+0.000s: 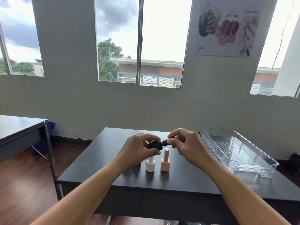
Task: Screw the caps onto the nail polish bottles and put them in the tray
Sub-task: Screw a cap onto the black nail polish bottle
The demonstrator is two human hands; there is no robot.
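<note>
My left hand [138, 150] grips a black nail polish bottle [155, 145], held on its side above the dark table [100, 168]. My right hand [186, 143] pinches the black cap [165, 141] at the bottle's neck. Below my hands a white bottle [150, 164] and a pink square bottle [165, 161] stand upright with their caps on. Another pinkish item shows behind my left hand, mostly hidden. A clear plastic tray [259, 156] lies on the table to the right, with nothing in it.
A second dark table [19, 129] stands at the left. The wall behind has windows and a nail poster [227, 26]. Wooden floor lies between the tables.
</note>
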